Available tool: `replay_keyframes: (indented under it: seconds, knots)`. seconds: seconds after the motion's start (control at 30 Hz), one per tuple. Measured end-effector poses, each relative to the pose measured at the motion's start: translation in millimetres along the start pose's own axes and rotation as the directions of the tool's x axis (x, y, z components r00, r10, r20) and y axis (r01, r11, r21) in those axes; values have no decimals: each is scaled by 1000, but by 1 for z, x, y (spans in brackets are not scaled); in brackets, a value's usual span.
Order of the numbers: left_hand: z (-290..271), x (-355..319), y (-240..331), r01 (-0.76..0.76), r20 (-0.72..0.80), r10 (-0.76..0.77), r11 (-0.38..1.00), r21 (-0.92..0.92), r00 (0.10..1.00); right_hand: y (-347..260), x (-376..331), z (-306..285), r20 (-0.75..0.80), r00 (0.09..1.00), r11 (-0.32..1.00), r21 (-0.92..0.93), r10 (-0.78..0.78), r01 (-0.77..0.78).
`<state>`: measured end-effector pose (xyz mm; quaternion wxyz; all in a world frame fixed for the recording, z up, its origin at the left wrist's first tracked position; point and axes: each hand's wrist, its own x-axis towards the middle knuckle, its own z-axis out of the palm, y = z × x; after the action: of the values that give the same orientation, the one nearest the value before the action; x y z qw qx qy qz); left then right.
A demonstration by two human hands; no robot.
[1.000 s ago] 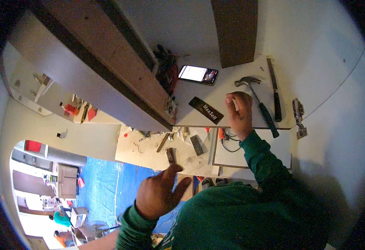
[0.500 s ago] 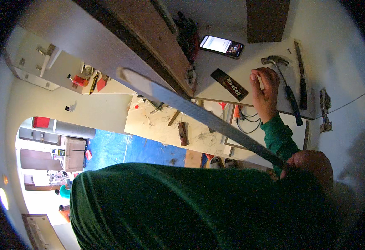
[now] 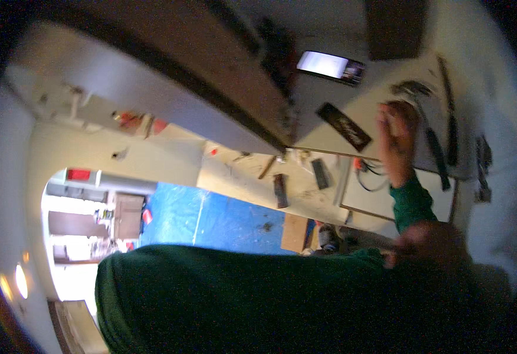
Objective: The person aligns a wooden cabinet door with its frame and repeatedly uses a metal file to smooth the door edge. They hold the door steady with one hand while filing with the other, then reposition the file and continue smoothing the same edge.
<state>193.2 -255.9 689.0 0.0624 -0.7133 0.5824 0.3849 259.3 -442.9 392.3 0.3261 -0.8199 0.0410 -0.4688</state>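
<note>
My right hand (image 3: 399,141), in a green sleeve, reaches up over the pale worktop with thumb and fingers apart and somewhat bent. I see nothing in it. Close to its right side lies a claw hammer (image 3: 436,150) with a dark handle, and past that a long dark-handled tool (image 3: 451,118). To its left rests a flat black pack (image 3: 344,126). My left arm crosses the lower picture, and my left hand (image 3: 426,241) sits low at the right. It is smeared by motion, so its fingers and anything in them cannot be made out.
A lit phone (image 3: 329,66) lies farther back. At the upper left, a large wooden panel (image 3: 211,88) slants across. Below my right hand is a white board (image 3: 426,203); a brown block (image 3: 280,192) lies left of it. Blue sheeting (image 3: 229,218) covers the floor.
The long metal file that my left hand held across the picture is out of sight. The view has shifted, moving the surroundings right and mostly down. My right hand stays beside the hammer.
</note>
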Motion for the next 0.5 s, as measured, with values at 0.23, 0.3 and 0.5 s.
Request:
replay_keyframes:
  seconds: [0.23, 0.3, 0.5]
  knots:
    - [-21, -8, 15, 29, -30, -29, 999, -15, 999, 4, 7, -26, 66, 997, 996, -81, 34, -29]
    - [-20, -24, 18, 99, -72, -102, 994, -42, 992, -4, 3, -20, 80, 997, 997, -70, 18, -12]
    - [6, -79, 22, 480, -546, -371, 875, 66, 751, -5, 2, -12, 46, 998, 999, -43, 32, -30]
